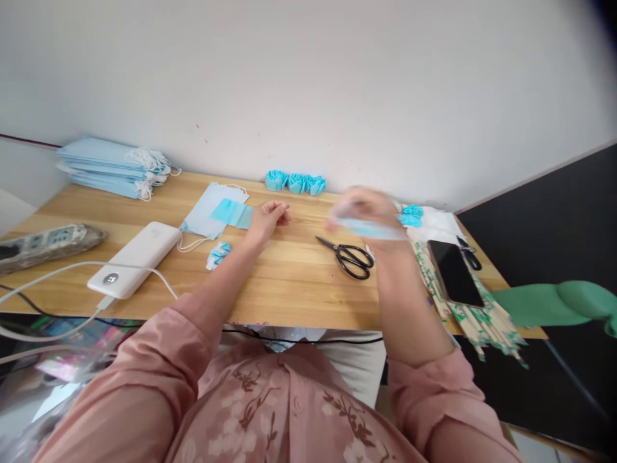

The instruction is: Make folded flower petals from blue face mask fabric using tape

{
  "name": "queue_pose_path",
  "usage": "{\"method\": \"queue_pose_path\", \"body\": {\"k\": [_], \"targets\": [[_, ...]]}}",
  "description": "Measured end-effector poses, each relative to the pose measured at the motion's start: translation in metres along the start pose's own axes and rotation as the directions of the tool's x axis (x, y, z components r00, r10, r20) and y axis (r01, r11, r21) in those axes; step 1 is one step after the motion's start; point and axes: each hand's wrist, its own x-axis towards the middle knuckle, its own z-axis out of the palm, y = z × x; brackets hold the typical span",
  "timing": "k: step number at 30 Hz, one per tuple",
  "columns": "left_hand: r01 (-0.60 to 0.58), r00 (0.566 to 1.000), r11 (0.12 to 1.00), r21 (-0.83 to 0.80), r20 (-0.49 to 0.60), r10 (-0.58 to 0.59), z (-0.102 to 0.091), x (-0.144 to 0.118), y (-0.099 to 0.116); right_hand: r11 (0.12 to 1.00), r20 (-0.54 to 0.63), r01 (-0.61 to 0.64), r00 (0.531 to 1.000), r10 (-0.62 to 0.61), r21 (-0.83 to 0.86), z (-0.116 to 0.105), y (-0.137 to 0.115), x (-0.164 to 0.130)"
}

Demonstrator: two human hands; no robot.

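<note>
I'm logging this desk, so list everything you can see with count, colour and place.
mask stack: one pile, light blue, far left
loose masks: a few, light blue, by left hand
folded pieces: three, turquoise, against wall
scissors: one, black, centre
power bank: one, white, left
power strip: one, grey, left edge
phone: one, black, right
wrapped chopsticks: pile, green-white, under phone
left hand: closed, resting on table
right hand: blurred, holding blue piece

Matt wood table point(289, 283), glossy blk metal scissors point(351, 257), cloth masks point(103, 167).
</note>
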Motion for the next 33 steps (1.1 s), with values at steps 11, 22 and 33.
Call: {"method": "queue_pose_path", "body": {"k": [11,22,33], "targets": [[-0.210,0.963,0.921,0.327,0.234,0.136,0.001,-0.008,0.011,0.996,0.147,-0.016,0.989,0.030,-0.093,0.080,0.031,0.000],[-0.071,0.983,0.919,0.387,0.184,-0.001,0.004,-0.014,0.006,0.968,-0.037,-0.115,0.991,0.126,0.225,0.097,0.044,-0.004],[-0.073,0.996,0.987,0.141,0.065,0.065,0.004,-0.009,0.007,0.752,0.116,-0.287,0.955,0.274,0.593,0.111,0.051,-0.006]]}}
